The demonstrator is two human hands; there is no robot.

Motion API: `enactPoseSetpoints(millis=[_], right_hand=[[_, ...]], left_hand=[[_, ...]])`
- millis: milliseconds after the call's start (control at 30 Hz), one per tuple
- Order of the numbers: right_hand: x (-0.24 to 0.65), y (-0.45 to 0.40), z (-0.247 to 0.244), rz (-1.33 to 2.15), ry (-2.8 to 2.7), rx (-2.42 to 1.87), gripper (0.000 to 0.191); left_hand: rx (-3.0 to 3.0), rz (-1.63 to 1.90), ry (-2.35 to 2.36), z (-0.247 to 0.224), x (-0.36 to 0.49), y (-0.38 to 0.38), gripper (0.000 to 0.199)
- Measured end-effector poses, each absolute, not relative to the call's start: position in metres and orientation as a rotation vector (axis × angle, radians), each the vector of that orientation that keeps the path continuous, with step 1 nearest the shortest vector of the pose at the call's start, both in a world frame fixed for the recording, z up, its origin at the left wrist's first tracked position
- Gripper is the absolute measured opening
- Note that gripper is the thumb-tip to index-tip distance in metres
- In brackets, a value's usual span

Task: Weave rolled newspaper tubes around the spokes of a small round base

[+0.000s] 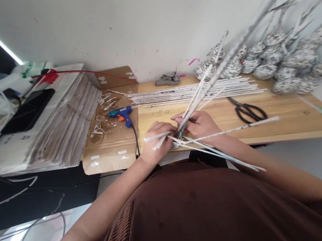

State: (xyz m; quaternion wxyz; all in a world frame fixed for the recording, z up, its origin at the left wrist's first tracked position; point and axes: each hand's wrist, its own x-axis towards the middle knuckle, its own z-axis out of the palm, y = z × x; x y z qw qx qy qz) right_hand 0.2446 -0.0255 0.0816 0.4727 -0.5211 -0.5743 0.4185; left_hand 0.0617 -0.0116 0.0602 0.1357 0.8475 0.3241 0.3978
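Note:
Close to my body, over the table's front edge, I hold a partly woven bundle of rolled paper sticks (203, 135) in both hands. My left hand (160, 139) is closed around its woven centre, with short stick ends poking out over the fingers. On the other side, the fingers of my right hand (200, 125) pinch the sticks near the same centre. Several sticks fan out from there to the right and toward me. One long stick (220, 69) rises to the upper right, blurred near its far end. My fingers hide most of the woven part.
A row of loose paper sticks (157, 96) lies behind my hands. Black scissors (248, 111) rest on the right, before several woven paper balls (284, 70). A blue glue gun (123, 115) sits on cardboard (109, 159). Stacked paper (67, 131) bears a black phone (28, 111) at left.

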Motion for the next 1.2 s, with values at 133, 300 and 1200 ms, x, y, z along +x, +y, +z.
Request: enactPoseSetpoints(millis=[133,300,1200], right_hand=[[0.245,-0.028,0.085,1.000,-1.455,-1.278,0.031],[0.246,-0.035,0.083,1.072,-1.415,-1.288,0.034],[0.250,-0.037,0.092,1.388,-1.483,-1.156,0.032]], left_hand=[[2.463,1.220,0.855,0.054,0.059,-0.010,0.015],[2.524,1.160,0.737,0.056,0.056,-0.010,0.015],[2.256,1.221,1.182,0.050,0.055,-0.022,0.022]])
